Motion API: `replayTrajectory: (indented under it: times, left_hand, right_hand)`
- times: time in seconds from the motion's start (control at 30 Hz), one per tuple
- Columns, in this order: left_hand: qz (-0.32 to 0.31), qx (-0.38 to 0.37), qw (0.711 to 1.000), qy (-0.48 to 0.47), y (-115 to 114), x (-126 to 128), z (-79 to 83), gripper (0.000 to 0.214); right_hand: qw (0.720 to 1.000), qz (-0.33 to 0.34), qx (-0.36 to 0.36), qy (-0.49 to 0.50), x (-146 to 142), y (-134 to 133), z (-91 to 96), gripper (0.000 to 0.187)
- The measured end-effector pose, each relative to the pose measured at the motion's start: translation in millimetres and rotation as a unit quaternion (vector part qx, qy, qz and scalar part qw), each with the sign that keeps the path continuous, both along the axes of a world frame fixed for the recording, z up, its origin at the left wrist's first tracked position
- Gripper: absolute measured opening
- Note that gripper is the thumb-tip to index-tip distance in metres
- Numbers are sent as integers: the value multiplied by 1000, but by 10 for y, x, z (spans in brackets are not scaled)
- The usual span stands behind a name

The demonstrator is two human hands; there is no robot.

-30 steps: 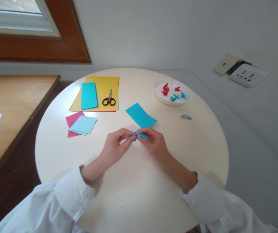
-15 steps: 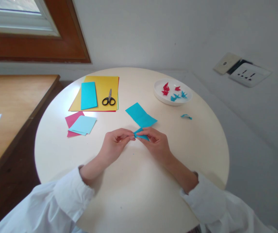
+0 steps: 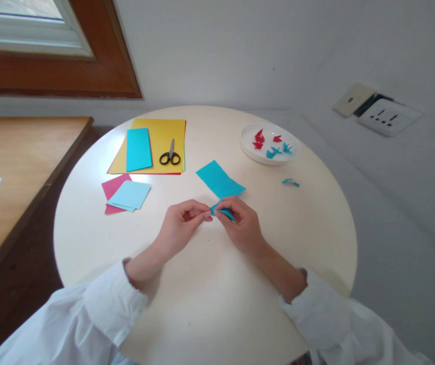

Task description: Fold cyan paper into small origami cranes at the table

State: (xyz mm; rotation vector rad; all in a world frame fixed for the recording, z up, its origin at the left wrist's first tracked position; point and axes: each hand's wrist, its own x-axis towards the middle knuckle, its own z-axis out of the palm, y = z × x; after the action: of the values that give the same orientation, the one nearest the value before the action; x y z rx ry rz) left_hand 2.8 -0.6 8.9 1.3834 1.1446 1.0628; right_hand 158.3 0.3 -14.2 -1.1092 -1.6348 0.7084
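Note:
Between my two hands is a small folded piece of blue paper [image 3: 228, 213], held just above the round table. My left hand [image 3: 185, 221] pinches its left tip between thumb and forefinger. My right hand [image 3: 242, 220] grips the larger part, with its fingers hiding some of the folds. Just beyond my fingers lies a flat blue paper strip [image 3: 220, 180] with a crease across it. A twisted scrap of blue paper [image 3: 290, 182] rests to the right.
A white dish [image 3: 253, 157] at the back right holds several small red and blue folded paper birds. At the back left, scissors [image 3: 170, 154] and a blue sheet [image 3: 139, 149] lie on yellow paper [image 3: 162, 133]. Pale blue squares [image 3: 131, 195] overlap pink ones [image 3: 114, 187] nearer me.
My right hand has shifted slightly, and its fingers curl closer round the folded blue paper. My left hand keeps its pinch. The other things stay where they were.

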Motion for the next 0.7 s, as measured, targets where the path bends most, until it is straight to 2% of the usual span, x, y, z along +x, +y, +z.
replayTrajectory:
  times: [0.1, 0.47, 0.7]
  left_hand:
    - [4, -26, 1000, -6, 5, -1, 19, 13]
    - [8, -20, 999, 28, -9, 6, 50, 15]
    - [15, -52, 999, -4, -30, 19, 45, 17]
  right_hand:
    - [1000, -8, 10, -6, 2, -8, 9, 7]
    - [999, -34, 17, -28, -3, -32, 62, 9]
    - [998, -51, 13, -25, -2, -39, 45, 9]
